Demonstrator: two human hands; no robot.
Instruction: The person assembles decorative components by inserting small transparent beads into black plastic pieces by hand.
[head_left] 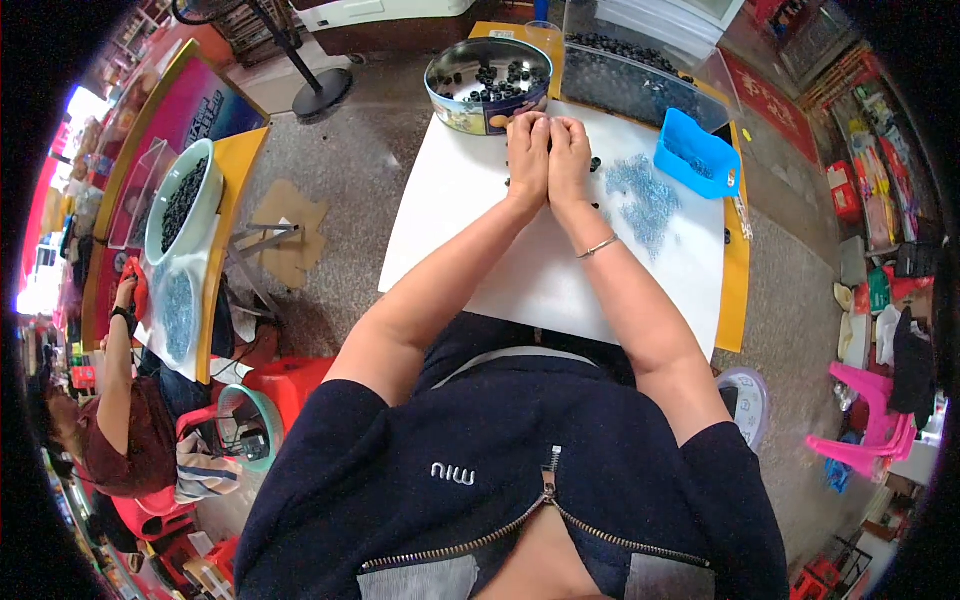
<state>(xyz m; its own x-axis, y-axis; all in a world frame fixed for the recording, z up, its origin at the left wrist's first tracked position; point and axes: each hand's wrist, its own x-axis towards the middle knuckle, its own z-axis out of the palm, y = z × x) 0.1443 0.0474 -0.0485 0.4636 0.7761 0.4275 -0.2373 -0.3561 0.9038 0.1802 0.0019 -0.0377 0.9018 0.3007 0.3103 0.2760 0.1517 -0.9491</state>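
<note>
My left hand and my right hand are side by side above the white tabletop, thumbs close together and fingers curled. What they hold, if anything, is hidden under the fingers. Just beyond my left fingertips stands a round printed tin with several small black round parts inside. A few more such parts lie around my hands, one black part to the right. Spread out right of my right hand is a pile of small, clear bluish pieces.
A blue plastic basket with small pieces stands at right. Behind it is a clear bin of black parts. At left, another person sits by a table with a pale green basin. A pink stool stands far right.
</note>
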